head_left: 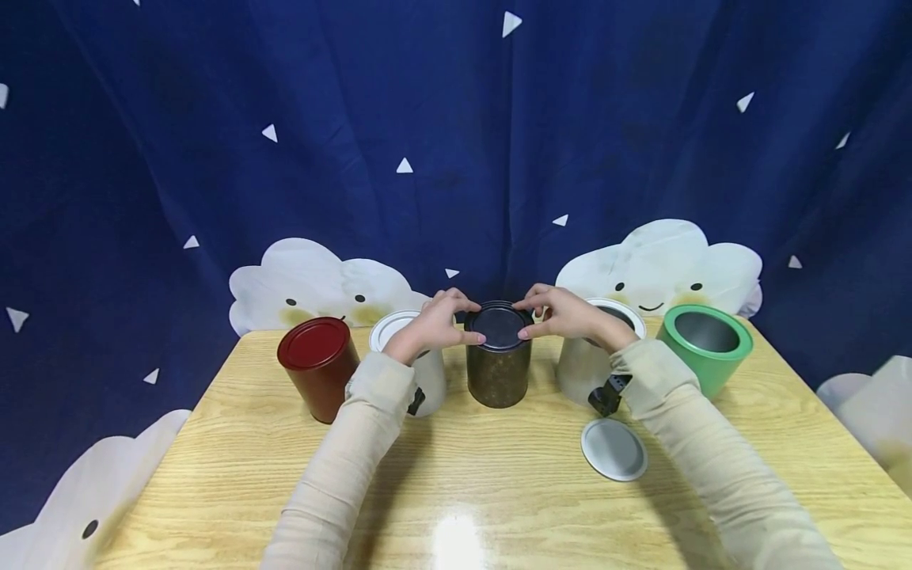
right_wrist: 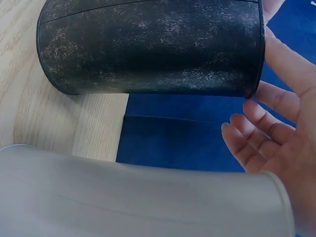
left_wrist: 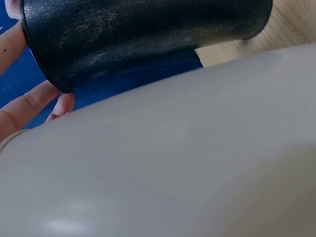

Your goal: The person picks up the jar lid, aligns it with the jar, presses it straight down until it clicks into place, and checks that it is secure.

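Observation:
A scuffed black can stands upright at the far middle of the table, its round black lid on top. My left hand holds the lid's left edge, thumb on the near side and forefinger on the far side. Opposite it, my right hand grips the right edge in the same way. In the right wrist view, fingers touch the can's top rim while others curl loosely beside it. The left wrist view shows fingers at the rim too; the lid's seat is hidden there.
Beside the left forearm stand a lidded red can and a lidded white can. To the right are an uncovered white can and an uncovered green can. A loose grey-white lid lies on the wooden table.

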`<state>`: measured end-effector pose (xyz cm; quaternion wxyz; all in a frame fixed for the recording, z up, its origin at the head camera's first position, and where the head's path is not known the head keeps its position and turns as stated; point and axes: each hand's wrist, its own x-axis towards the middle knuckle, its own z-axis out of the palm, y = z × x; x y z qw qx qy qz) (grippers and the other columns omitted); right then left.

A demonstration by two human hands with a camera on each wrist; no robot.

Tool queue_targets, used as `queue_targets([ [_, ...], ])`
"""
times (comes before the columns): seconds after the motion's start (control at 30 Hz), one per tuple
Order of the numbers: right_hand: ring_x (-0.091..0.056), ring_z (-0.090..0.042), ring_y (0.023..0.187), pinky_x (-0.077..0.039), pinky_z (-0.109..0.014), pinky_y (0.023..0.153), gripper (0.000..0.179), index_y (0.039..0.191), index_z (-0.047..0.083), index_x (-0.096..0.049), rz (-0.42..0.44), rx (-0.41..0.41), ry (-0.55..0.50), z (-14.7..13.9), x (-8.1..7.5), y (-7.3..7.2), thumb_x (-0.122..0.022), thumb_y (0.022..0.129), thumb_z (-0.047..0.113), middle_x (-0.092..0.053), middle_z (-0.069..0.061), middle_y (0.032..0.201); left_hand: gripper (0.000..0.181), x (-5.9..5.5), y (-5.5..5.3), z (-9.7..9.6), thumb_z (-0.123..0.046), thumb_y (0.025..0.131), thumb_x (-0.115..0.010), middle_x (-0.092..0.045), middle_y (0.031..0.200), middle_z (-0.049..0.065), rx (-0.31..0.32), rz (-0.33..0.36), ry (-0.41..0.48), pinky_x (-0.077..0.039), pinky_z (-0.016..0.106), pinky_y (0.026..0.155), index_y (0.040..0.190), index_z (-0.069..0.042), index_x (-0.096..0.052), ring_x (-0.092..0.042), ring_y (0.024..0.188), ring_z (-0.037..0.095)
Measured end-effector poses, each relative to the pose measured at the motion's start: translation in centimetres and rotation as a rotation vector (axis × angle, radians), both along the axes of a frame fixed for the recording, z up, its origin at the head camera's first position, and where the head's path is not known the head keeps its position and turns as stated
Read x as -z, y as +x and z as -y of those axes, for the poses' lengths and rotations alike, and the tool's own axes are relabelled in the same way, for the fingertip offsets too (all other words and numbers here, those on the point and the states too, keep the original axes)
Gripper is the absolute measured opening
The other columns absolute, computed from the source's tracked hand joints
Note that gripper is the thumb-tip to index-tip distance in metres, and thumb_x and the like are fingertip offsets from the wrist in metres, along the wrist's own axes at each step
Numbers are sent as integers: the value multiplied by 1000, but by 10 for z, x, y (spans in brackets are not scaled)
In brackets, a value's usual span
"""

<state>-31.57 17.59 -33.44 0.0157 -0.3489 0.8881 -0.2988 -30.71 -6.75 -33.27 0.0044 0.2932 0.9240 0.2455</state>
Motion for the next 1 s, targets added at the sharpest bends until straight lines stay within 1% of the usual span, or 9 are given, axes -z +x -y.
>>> queue_targets([
  [0.2, -47, -18, 78, -46, -38, 68, 48, 114, -6, -60, -11, -12, 15, -1, 0, -1, -75, 75, 17, -52, -14, 96, 50, 0, -1, 0, -30, 75, -74, -52, 109, 5, -2, 11, 0, -30, 40, 88, 118, -8, -61, -41, 102, 21],
  [0.3, -48, -22, 79, -46, -36, 68, 49, 114, -6, -60, -12, -20, 9, -1, 0, -1, -76, 74, 18, -52, -14, 97, 50, 1, -2, 0, -31, 75, -74, -53, 107, 5, 3, 5, -2, -30, 39, 87, 117, -9, -62, -41, 100, 21],
  [0.43, -49, -25, 80, -46, -35, 68, 55, 118, -6, -58, -16, -35, 11, 0, 2, -1, -77, 73, 19, -51, -13, 97, 54, 0, -2, 1, -35, 74, -73, -52, 104, 5, 27, -31, -49, -29, 39, 84, 120, -12, -60, -40, 97, 22],
  [0.53, -49, -24, 80, -46, -34, 69, 57, 119, -5, -56, -12, -33, 27, 0, 1, -1, -77, 72, 21, -50, -11, 97, 58, -1, -2, -1, -39, 73, -72, -52, 104, 4, 42, -42, -79, -28, 39, 80, 123, -13, -58, -40, 97, 22],
  [0.7, -49, -21, 80, -43, -33, 69, 59, 121, -3, -56, 10, -9, 60, 3, -1, 0, -77, 72, 22, -50, -9, 96, 59, -2, -2, -2, -39, 72, -73, -51, 102, 3, 27, -10, -74, -28, 38, 81, 123, -14, -58, -39, 96, 21],
  [0.8, -49, -21, 81, -41, -31, 68, 60, 122, -3, -56, 24, 1, 71, 4, -3, 1, -77, 72, 22, -50, -9, 95, 59, -3, -2, -3, -39, 72, -74, -51, 102, 4, 18, -6, -81, -29, 38, 81, 123, -14, -58, -40, 97, 21],
  [0.93, -48, -23, 80, -39, -30, 67, 60, 121, -4, -55, 22, -4, 80, 5, -6, 3, -77, 72, 22, -50, -10, 93, 60, -3, -2, -4, -39, 72, -74, -52, 106, 6, 14, -4, -95, -30, 39, 83, 124, -13, -58, -40, 100, 22],
  [1.0, -48, -25, 80, -39, -30, 67, 60, 121, -5, -56, 8, -4, 84, 5, -6, 4, -77, 72, 23, -50, -10, 93, 61, -3, -1, -5, -39, 73, -74, -52, 107, 7, 12, -6, -99, -30, 39, 84, 125, -13, -57, -40, 101, 22],
])
